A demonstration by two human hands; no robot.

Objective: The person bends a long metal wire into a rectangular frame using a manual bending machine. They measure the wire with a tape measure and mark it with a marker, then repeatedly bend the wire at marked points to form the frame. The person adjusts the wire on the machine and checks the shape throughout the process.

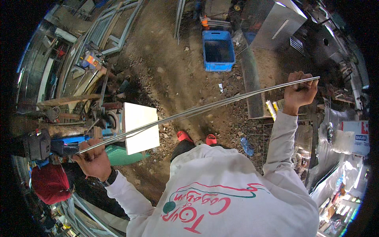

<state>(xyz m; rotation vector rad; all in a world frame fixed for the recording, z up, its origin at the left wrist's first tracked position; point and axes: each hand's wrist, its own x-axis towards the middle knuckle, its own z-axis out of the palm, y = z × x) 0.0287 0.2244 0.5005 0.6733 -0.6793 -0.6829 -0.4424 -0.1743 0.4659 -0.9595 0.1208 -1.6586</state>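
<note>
A bundle of long thin metal rods [241,96] stretches across in front of me, slanting up from left to right. My left hand [94,161], with a dark watch on its wrist, is closed around the left end. At the far right, my right hand [301,94] wraps its fingers round the other end. The rods are close together at both ends and spread slightly apart along the middle. Behind their left half stands a pale white board [141,134].
A blue plastic crate [218,51] sits on the dirt floor ahead. Metal frames [118,43] and a cluttered bench line the left side. A maroon cap [50,184] shows at lower left; whether someone wears it I cannot tell. To the right lies wire mesh [272,136].
</note>
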